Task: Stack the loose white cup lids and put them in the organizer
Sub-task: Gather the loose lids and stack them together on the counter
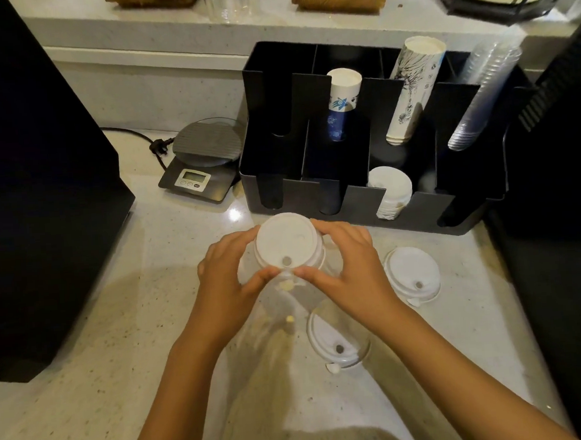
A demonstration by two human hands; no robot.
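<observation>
Both hands [229,278] [344,267] around lid stack [285,242], organizer [356,205] beyond.

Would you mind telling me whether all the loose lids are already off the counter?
No, two white lids lie on the counter beside the hands.

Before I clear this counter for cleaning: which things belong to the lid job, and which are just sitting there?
Job: held lid stack, two loose lids, black organizer.
Bystanders: scale, paper cups, clear cups.
</observation>
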